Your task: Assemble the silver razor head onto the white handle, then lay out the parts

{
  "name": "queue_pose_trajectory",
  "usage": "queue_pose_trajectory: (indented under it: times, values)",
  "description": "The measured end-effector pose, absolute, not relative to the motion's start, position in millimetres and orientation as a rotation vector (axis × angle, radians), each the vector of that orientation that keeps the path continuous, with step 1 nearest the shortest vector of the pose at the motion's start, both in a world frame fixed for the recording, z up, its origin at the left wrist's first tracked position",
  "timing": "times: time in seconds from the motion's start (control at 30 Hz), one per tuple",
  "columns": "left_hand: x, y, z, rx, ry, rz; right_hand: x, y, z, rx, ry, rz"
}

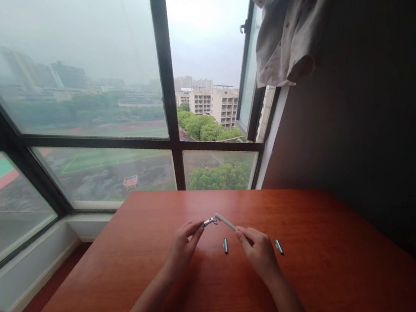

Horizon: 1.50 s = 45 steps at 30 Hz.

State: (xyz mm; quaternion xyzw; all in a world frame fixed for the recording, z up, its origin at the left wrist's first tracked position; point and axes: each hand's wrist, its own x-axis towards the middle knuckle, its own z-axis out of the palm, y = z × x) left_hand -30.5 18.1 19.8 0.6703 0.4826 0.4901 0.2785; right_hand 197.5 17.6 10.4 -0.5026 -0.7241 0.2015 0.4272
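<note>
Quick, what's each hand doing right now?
Left hand: fingertips pinched shut on a small silver piece.
Right hand: closed on a thin white rod.

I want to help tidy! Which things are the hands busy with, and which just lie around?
In hand: silvery piece, in left hand; white tube, in right hand.
Lying about: two small green pieces on the table; cloth hanging by the window.
</note>
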Motion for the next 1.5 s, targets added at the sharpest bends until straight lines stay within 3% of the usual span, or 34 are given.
queue_pose_trajectory:
  times: [0.27,0.57,1.0,1.5]
  values:
    - [-29.5,16.9,21.2,1.723,1.289,1.31,196.7,17.4,11.2,-1.273,-1.783,0.502]
    - [-26.0,17.4,18.1,1.403,1.267,1.308,186.4,13.1,12.0,-1.183,-1.715,0.739]
    - [-25.5,18.5,14.3,1.496,1.33,1.313,190.1,15.6,6.9,-1.241,-1.715,0.505]
    - [-28.4,18.3,13.9,1.514,1.369,1.314,190.5,14.0,11.2,-1.205,-1.772,0.578]
